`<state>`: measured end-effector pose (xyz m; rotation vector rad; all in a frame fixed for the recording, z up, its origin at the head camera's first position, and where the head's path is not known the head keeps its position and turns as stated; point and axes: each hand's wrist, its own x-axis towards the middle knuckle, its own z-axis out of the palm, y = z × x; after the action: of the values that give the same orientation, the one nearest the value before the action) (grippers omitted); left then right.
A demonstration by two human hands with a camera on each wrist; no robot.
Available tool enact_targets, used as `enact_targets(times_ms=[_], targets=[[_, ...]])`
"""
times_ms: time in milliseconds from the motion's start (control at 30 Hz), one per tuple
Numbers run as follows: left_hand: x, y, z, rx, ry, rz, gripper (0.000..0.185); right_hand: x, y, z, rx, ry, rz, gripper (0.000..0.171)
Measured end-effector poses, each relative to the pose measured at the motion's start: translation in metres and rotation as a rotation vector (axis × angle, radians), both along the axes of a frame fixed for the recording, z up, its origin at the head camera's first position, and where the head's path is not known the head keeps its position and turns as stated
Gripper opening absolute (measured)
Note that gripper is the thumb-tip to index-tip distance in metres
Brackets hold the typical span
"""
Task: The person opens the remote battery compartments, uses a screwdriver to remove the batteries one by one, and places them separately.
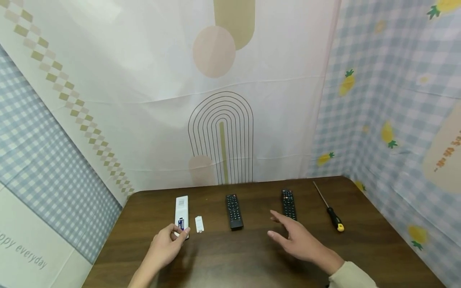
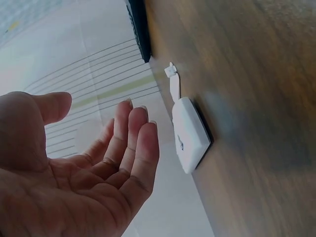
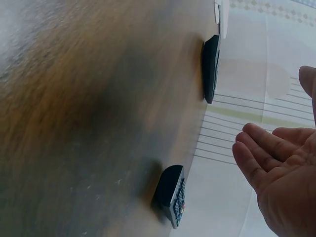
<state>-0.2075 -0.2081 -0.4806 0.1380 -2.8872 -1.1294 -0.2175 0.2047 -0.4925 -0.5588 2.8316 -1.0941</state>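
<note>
As hands (image 1: 166, 245) (image 1: 298, 239) hover, one's near the white remote (image 1: 181, 209).

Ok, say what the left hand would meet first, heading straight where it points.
Most likely the white remote: in the head view the left hand overlaps its near end, but the left wrist view shows a gap, so depth is unclear.
</note>
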Motion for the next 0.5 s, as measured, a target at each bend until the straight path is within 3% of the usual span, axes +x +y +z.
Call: enact_targets(times_ms=[500], targets=[[0.0087, 0.0087, -0.0007, 0.051, 0.004, -0.032, 0.032, 0.0056, -0.0009, -0.001, -0.005, 0.039, -0.037, 0.075]])
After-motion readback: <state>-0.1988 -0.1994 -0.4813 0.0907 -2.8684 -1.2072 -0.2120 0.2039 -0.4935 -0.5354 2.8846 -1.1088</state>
